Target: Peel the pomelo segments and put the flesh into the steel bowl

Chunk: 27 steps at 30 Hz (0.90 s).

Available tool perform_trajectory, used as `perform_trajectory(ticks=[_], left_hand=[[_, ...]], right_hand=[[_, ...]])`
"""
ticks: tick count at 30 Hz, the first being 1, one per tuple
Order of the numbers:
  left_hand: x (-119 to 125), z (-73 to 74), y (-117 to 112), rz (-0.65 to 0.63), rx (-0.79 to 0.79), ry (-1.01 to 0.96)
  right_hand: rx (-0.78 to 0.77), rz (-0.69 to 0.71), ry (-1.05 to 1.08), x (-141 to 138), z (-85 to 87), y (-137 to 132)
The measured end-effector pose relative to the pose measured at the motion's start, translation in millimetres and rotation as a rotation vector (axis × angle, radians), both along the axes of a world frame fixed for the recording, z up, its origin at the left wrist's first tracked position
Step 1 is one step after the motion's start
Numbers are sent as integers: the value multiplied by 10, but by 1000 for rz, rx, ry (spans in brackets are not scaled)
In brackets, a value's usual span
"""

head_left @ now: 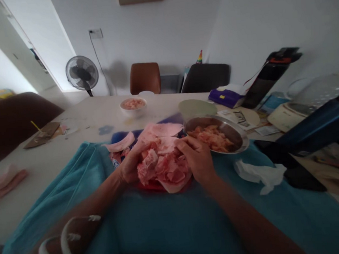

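Both my hands work at a heap of pink pomelo peel and pith [164, 167] lying on a red plate [151, 186] on a teal towel [166, 222]. My left hand [131, 166] is closed around a pink chunk of fruit on the heap's left side. On the right side my right hand [197, 158] has its fingers curled into the same pink mass. Just right of my right hand stands a metal bowl [239, 142] holding peeled orange-pink fruit segments [213, 137].
A crumpled white tissue [261, 174] lies on the towel at right. A white bowl of fruit pieces [132, 104] sits further back. Loose peel [120, 144] lies behind the heap. Dark devices and papers [306, 131] crowd the right side. Chairs and a fan [82, 73] stand beyond the table.
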State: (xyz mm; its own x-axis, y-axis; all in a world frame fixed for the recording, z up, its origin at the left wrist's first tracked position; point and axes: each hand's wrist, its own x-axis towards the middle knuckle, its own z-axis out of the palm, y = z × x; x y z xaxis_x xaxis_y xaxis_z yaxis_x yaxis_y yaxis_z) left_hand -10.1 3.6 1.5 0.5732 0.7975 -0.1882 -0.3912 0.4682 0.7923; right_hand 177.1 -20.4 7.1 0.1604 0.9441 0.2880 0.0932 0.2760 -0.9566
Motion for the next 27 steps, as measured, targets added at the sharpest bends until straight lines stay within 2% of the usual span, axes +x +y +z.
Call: perform_trajectory(ticks=[4,12,18,23,27], left_hand=[[0,-27,4,-16,-51,-39],[10,-10,25,-99,46,-62],[20,-7,7,-69,65,-19],[35,15,-1,-46,3,-43],[33,-1,-12,-66,20,17]], right_hand=[[71,-5,-152,-3,-14,-3],[273,25,-295,-16,-95,5],[253,5,-418,-1,-144,-9],[490,-111,-562,-9,-151,-25],[556,-29,-641,-36,-116,-76]])
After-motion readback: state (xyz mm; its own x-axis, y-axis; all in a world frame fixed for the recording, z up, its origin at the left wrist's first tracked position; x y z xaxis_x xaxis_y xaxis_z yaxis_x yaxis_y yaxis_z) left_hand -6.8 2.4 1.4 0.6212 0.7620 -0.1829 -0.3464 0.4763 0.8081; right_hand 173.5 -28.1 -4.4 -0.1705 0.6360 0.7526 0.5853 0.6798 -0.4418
